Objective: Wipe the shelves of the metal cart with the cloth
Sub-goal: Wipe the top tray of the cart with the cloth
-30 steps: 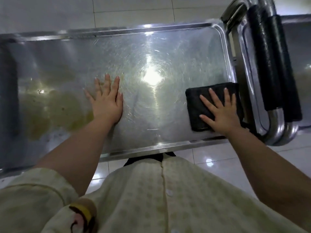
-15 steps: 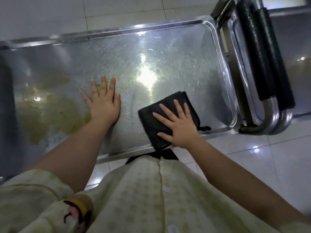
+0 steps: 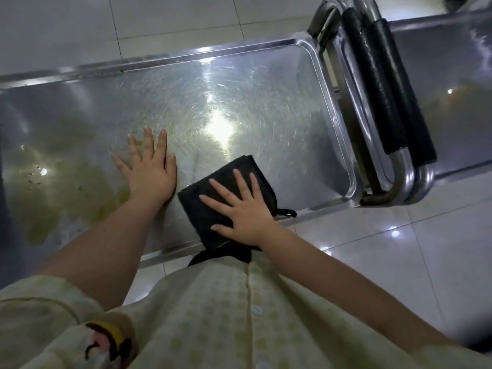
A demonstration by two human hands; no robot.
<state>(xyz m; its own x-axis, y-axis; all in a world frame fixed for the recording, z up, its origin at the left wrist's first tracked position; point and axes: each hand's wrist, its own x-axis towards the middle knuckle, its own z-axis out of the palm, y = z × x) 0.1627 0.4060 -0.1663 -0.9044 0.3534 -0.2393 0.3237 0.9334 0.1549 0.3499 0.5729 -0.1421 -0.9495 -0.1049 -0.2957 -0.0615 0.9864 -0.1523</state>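
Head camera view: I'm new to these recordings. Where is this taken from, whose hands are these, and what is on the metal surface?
There is no machine here. A camera worn on a person's head looks down, so the pale shirt and both arms are the wearer's. The shiny surface is a shelf of a metal cart; its handle with black grips is at the right, above a tiled floor. The left hand lies flat on the bare shelf, fingers spread, holding nothing. The right hand presses flat on a folded black cloth near the shelf's near edge, fingers straight, not curled round it. A yellowish patch at the left may be a stain or a reflection; I cannot tell.
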